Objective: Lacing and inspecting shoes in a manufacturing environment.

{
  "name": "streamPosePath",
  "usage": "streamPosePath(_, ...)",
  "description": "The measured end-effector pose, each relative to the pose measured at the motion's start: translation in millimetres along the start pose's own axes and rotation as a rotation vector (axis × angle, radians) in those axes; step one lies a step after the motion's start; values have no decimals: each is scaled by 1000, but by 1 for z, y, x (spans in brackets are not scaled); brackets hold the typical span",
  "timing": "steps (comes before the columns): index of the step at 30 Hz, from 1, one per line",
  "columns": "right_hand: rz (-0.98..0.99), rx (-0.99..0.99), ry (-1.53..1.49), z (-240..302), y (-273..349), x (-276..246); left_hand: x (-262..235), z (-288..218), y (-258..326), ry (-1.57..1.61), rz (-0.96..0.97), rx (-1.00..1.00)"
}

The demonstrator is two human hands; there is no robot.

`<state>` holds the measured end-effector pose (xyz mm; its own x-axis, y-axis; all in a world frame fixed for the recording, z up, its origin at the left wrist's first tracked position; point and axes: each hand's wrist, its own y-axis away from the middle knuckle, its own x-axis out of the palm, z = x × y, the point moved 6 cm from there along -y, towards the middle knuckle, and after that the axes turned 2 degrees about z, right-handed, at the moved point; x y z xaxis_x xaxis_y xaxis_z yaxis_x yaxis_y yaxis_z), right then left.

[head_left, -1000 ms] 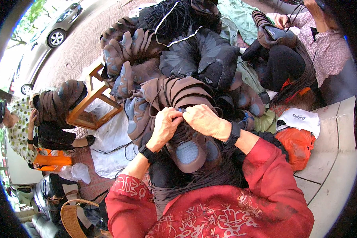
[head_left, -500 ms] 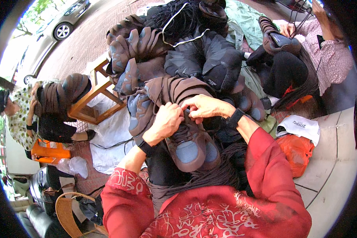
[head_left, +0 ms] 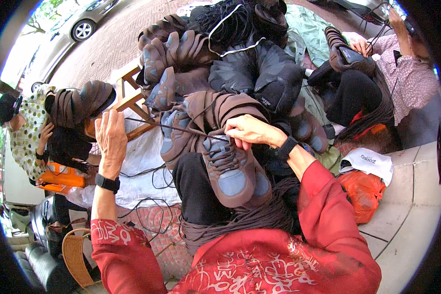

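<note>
Head view, the only one I've got: there's a chunky brown suede-and-mesh sneaker with blue-grey panels (head_left: 230,169) sitting on my lap, toe pointing back at me, sole side away. My right hand (head_left: 250,132) is pressed down on the tongue and eyelet area, fingers curled and pinched together on the lace where it goes into the shoe. My left hand (head_left: 110,134) is way out to the side, well apart from the sneaker, with the grip closed around the far end of the thin dark brown shoelace (head_left: 176,128), which runs taut in a straight line between the two hands.

As for how far along it is, I'd say partway through the lacing. The lace is threaded at the upper end of the shoe and pulled tight, but the rows nearer the toe are hard to make out, so I can't tell exactly how many eyelets are filled. No knot or bow showing anywhere, so tying off looks like it's yet to be done.

A bundle of loose brown laces (head_left: 240,220) lies across my lap just under the shoe, touching it. Beyond it sits a big heap of matching brown and dark sneakers (head_left: 206,59), so plenty more waiting by the look of it. A person in a spotted top (head_left: 27,130) on my left holds another brown shoe.
</note>
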<state>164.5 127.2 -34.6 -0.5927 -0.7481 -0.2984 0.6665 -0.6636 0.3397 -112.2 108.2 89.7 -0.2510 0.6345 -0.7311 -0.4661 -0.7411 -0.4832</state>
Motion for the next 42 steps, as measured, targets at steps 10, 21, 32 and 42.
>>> streamPosePath(10, -80, -263, 81, 23, -15, 12, 6, -52, -3, 901, -191, -582)
streamPosePath(21, -169, -197, -503, -1, -14, 2, 22, -164, 36, 1375, 189, -234)
streamPosePath(32, -95, -104, -91, 11, -33, 18, 17, -169, 40, 1143, 347, -297)
streamPosePath(42, -291, 17, 239, 5, -50, 23, 61, -172, 56, 1959, 828, -1173)
